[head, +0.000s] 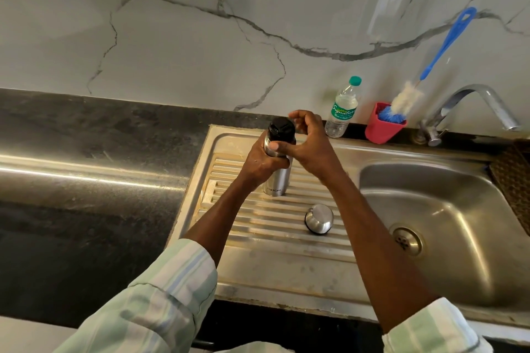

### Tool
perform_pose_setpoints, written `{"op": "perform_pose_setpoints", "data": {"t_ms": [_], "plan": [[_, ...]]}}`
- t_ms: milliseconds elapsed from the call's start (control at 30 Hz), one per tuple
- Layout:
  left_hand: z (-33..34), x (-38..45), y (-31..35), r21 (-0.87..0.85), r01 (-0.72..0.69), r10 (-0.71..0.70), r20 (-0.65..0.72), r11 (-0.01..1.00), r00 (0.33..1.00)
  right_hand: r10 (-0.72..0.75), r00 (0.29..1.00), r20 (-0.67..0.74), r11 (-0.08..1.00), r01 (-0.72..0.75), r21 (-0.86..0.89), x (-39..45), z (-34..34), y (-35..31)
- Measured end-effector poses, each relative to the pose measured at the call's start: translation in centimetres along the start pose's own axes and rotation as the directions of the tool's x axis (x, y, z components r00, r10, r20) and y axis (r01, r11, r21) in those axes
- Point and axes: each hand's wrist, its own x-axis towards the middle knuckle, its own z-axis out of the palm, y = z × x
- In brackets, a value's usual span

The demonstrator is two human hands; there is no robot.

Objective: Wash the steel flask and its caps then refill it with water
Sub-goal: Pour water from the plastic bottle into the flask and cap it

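Marble-veined wall (200, 37) and dark counter (86, 152) frame a steel sink unit (286, 275), with the flask held upright at frame centre.

Right of centre lies the sink basin (430, 223), with the tap (473, 106) above it at the right edge. On the ribbed drainboard (258, 226) stands the steel flask (276, 180), its base touching the ribs. The left hand (262, 162) wraps its curled fingers round the flask's upper body, thumb across the front. The right hand (308, 142) sits just beside the black inner cap (282, 129), fingers loosely curled near its rim; whether they touch it I cannot tell. Further right stand a red holder (383, 126) with a blue bottle brush (430, 66) and a plastic water bottle (342, 109). The steel outer cap (319, 218) lies lower on the drainboard, apart from both hands.
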Motion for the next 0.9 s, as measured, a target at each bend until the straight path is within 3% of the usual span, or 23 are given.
{"op": "perform_pose_setpoints", "data": {"t_ms": [67, 133, 300, 367, 500, 533, 600, 733, 800, 833, 900], "plan": [[-0.1, -0.1, 0.3, 0.004, 0.019, -0.019, -0.013, 1.000, 1.000, 0.052, 0.982, 0.179, 0.988, -0.077, 0.137, 0.6, -1.3, -0.1], [-0.1, -0.1, 0.4, -0.007, 0.023, -0.023, -0.017, 1.000, 1.000, 0.032, 0.962, 0.271, 0.976, -0.088, 0.198, 1.2, -2.2, -0.3], [-0.4, -0.2, 0.4, -0.002, 0.033, -0.033, 0.000, 0.999, 0.999, -0.014, 0.999, -0.029, 1.000, 0.015, 0.023, 0.0, -0.1, -0.2], [-0.4, -0.1, 0.2, 0.008, 0.029, -0.029, 0.016, 1.000, 0.999, -0.038, 0.999, -0.039, 0.999, 0.038, 0.007, -0.1, -0.1, 0.3], [-0.7, -0.1, 0.5, 0.018, 0.051, -0.052, 0.030, 0.999, 0.998, 0.017, 0.946, 0.325, 0.995, -0.049, 0.090, 1.5, -2.3, -0.3], [-0.8, 0.0, 0.5, 0.015, 0.058, -0.059, 0.027, 0.998, 0.998, 0.017, 0.935, 0.354, 0.997, -0.044, 0.069, 1.8, -2.4, -0.5], [-1.0, 0.0, 0.6, 0.014, 0.051, -0.051, 0.023, 0.999, 0.998, 0.009, 0.963, 0.270, 1.000, -0.013, 0.015, 1.6, -1.7, -0.7], [-0.9, -0.2, 0.3, 0.011, 0.014, -0.015, 0.054, 1.000, 0.998, -0.045, 0.994, -0.101, 0.997, 0.038, -0.073, -1.0, 1.8, -0.4], [-0.8, -0.2, 0.4, -0.009, 0.013, -0.012, 0.059, 1.000, 0.998, -0.039, 0.988, -0.152, 0.996, 0.026, -0.084, -1.3, 2.4, -0.3], [-0.8, -0.2, 0.5, -0.009, 0.013, -0.012, 0.063, 1.000, 0.998, -0.007, 0.996, -0.093, 1.000, 0.004, -0.031, -0.8, 1.9, -0.2], [-1.0, -0.2, 0.7, 0.004, 0.019, -0.019, 0.079, 1.000, 0.997, 0.057, 0.986, 0.160, 0.988, -0.078, 0.130, 0.8, 0.0, 0.1]]}}
